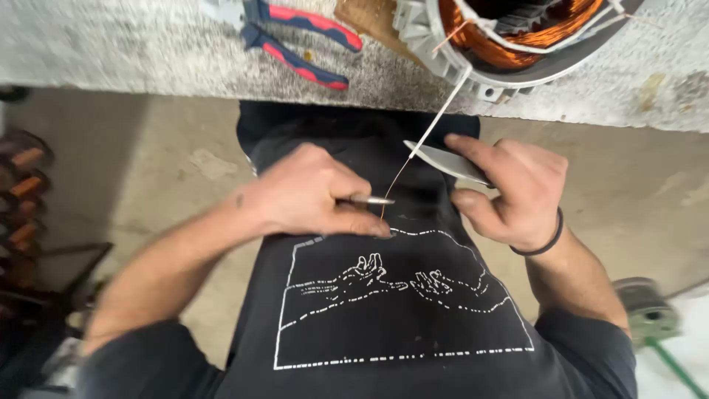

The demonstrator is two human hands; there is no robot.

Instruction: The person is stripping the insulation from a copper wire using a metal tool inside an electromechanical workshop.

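My left hand [310, 193] pinches the lower end of a thin copper wire [394, 186] and also grips a small metal rod [371, 199] pointing right. The wire runs up into a white sleeve [443, 111] that leads to a motor stator [509, 37] with copper windings on the bench edge. My right hand [517, 193] holds a knife whose grey blade [443, 159] rests against the wire where the bare copper meets the sleeve. Both hands hover in front of my black shirt, below the bench.
Red and blue pliers [299, 41] lie on the rough grey bench [148, 52] at the upper left. A green spool-like object [650, 314] sits on the concrete floor at the right. Dark rusty parts [26, 192] stand at the far left.
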